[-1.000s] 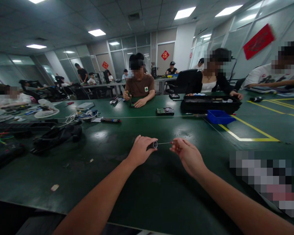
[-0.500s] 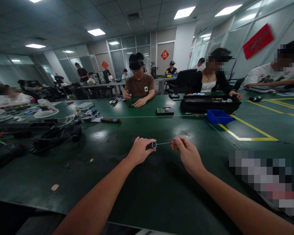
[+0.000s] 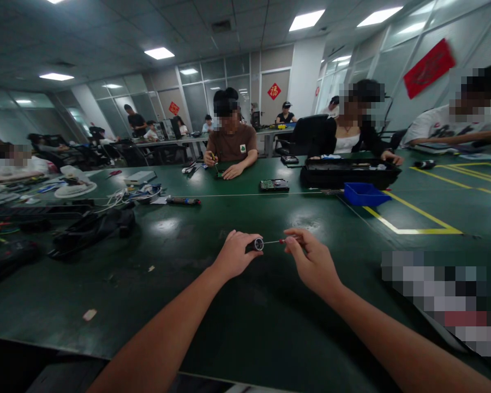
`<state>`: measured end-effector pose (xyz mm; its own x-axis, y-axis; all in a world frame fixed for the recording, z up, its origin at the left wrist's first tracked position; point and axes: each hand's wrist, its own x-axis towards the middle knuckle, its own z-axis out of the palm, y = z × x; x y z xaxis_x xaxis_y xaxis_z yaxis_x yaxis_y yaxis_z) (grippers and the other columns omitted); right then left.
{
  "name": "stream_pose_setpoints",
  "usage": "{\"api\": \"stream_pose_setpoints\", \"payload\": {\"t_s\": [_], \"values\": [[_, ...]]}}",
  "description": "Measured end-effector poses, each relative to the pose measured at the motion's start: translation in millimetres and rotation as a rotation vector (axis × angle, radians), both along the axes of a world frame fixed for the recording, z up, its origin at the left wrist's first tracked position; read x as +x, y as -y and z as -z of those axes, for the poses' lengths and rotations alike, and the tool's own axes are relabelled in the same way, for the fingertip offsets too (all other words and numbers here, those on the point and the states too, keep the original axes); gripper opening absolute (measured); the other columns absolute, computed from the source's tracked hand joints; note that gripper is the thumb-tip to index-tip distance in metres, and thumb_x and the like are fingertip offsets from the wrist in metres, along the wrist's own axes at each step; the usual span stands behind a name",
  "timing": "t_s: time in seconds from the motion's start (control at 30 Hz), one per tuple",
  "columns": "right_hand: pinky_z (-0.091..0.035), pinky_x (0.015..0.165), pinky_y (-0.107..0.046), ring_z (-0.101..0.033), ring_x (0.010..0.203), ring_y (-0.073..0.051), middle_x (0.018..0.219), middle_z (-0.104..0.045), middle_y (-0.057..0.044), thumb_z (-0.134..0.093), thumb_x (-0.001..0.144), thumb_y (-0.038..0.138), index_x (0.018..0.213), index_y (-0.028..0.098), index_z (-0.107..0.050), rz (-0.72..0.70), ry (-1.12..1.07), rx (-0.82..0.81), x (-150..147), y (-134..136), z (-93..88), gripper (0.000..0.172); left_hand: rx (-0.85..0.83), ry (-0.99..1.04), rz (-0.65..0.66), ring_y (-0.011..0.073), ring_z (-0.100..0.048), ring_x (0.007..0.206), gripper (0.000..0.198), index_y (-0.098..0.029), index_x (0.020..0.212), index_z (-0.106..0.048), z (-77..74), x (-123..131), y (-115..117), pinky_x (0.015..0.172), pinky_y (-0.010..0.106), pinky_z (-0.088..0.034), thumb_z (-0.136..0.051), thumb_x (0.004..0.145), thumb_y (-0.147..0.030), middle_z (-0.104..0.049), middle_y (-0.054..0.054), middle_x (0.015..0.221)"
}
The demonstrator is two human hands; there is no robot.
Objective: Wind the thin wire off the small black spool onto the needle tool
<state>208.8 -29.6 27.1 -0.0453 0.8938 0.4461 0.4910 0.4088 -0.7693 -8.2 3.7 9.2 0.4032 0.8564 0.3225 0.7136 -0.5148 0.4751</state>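
Observation:
My left hand (image 3: 236, 253) is closed around a short black cylinder (image 3: 255, 244), whose silver-rimmed round end faces right and toward me. I cannot make out what kind of part it is. My right hand (image 3: 313, 256) grips a screwdriver (image 3: 282, 241) with a red front to its handle. Its thin metal shaft points left and reaches the cylinder's rimmed end; whether the tip touches inside is too small to tell. Both hands are held over the green table (image 3: 237, 322).
Across the table a person in brown (image 3: 232, 147) works on a small board. A circuit-board device (image 3: 274, 185), a blue bin (image 3: 366, 194) and a long black casing (image 3: 349, 173) lie beyond my hands. Leftward are a pen-shaped tool (image 3: 183, 201), cables and a black bag-like thing (image 3: 94, 228).
My right hand's fingers have shifted on the screwdriver, and more of its red part shows. My left hand keeps its hold on the cylinder. The view has moved slightly.

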Motion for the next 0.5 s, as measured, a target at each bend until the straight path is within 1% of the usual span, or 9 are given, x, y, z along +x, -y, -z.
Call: {"api": "stream_pose_setpoints", "payload": {"t_s": [0.03, 0.07, 0.17, 0.2, 0.27, 0.33, 0.4, 0.47, 0.5], "values": [[-0.047, 0.067, -0.032, -0.067, 0.073, -0.02, 0.079, -0.071, -0.003, -0.046, 0.096, 0.042, 0.109, 0.019, -0.063, -0.012, 0.011, 0.008, -0.3, 0.2, -0.3, 0.031, 0.004, 0.001, 0.004, 0.0242, -0.06, 0.108, 0.035, -0.027, 0.116, -0.065, 0.9, 0.1, -0.2, 0.107, 0.048, -0.032, -0.073, 0.083, -0.03, -0.07, 0.002, 0.116], [-0.046, 0.065, -0.031, -0.066, 0.069, -0.019, 0.076, -0.07, -0.003, -0.044, 0.096, 0.043, 0.106, 0.02, -0.063, -0.012, 0.033, 0.007, -0.7, 0.3, -0.5, 0.031, 0.007, 0.001, 0.009, 0.0239, -0.06, 0.108, 0.035, -0.027, 0.116, -0.065, 1.8, 0.2, -0.4, 0.107, 0.048, -0.032, -0.073, 0.083, -0.03, -0.07, 0.002, 0.116], [-0.039, 0.055, -0.03, -0.059, 0.056, -0.018, 0.065, -0.064, -0.001, -0.041, 0.097, 0.047, 0.09, 0.021, -0.065, 0.026, 0.111, -0.005, -2.6, 0.8, -0.4, 0.036, 0.002, -0.005, 0.023, 0.0237, -0.06, 0.107, 0.033, -0.027, 0.115, -0.065, 3.5, 0.7, -1.2, 0.107, 0.047, -0.033, -0.073, 0.083, -0.031, -0.07, 0.002, 0.116], [-0.038, 0.054, -0.03, -0.058, 0.055, -0.018, 0.065, -0.064, -0.001, -0.041, 0.097, 0.046, 0.089, 0.021, -0.065, 0.037, 0.115, -0.004, -3.4, 1.0, 0.0, 0.036, -0.004, -0.007, 0.024, 0.024, -0.06, 0.107, 0.032, -0.027, 0.115, -0.065, 3.5, 0.9, -1.4, 0.107, 0.048, -0.033, -0.072, 0.083, -0.031, -0.07, 0.003, 0.116], [-0.041, 0.058, -0.032, -0.06, 0.061, -0.019, 0.072, -0.067, -0.003, -0.044, 0.096, 0.044, 0.093, 0.021, -0.064, 0.047, 0.062, 0.002, -5.5, 0.9, 1.4, 0.03, -0.015, -0.005, 0.01, 0.0245, -0.06, 0.107, 0.031, -0.027, 0.114, -0.065, 2.3, 1.2, -1.5, 0.107, 0.049, -0.032, -0.07, 0.084, -0.033, -0.07, 0.003, 0.115], [-0.046, 0.066, -0.034, -0.064, 0.072, -0.022, 0.083, -0.069, -0.006, -0.051, 0.093, 0.043, 0.099, 0.021, -0.062, 0.045, -0.054, -0.018, -7.1, -1.3, 3.3, 0.025, -0.009, 0.01, -0.026, 0.0244, -0.06, 0.105, 0.03, -0.026, 0.114, -0.065, -0.4, 1.0, -1.4, 0.107, 0.05, -0.033, -0.07, 0.085, -0.033, -0.071, 0.004, 0.112], [-0.049, 0.075, -0.037, -0.065, 0.082, -0.024, 0.089, -0.07, -0.008, -0.057, 0.089, 0.044, 0.101, 0.021, -0.062, 0.017, -0.23, -0.085, -6.9, -6.6, 6.0, 0.027, 0.026, 0.023, -0.054, 0.0239, -0.06, 0.105, 0.031, -0.026, 0.115, -0.065, -3.5, -0.1, -1.3, 0.108, 0.05, -0.032, -0.069, 0.086, -0.032, -0.071, 0.004, 0.112], [-0.051, 0.078, -0.039, -0.065, 0.082, -0.023, 0.089, -0.069, -0.008, -0.055, 0.089, 0.048, 0.098, 0.02, -0.064, -0.041, -0.45, -0.185, -3.8, -14.7, 9.6, 0.03, 0.071, 0.012, -0.05, 0.0236, -0.059, 0.111, 0.032, -0.028, 0.119, -0.064, -5.6, -2.6, -2.0, 0.113, 0.052, -0.026, -0.067, 0.087, -0.032, -0.069, 0.003, 0.117], [-0.052, 0.077, -0.039, -0.064, 0.078, -0.022, 0.086, -0.067, -0.007, -0.054, 0.089, 0.05, 0.092, 0.02, -0.064, -0.062, -0.551, -0.236, -1.3, -19.1, 11.9, 0.031, 0.082, -0.001, -0.047, 0.0236, -0.057, 0.114, 0.032, -0.029, 0.12, -0.063, -5.9, -4.2, -2.8, 0.115, 0.054, -0.021, -0.066, 0.088, -0.032, -0.068, 0.003, 0.12]]}}
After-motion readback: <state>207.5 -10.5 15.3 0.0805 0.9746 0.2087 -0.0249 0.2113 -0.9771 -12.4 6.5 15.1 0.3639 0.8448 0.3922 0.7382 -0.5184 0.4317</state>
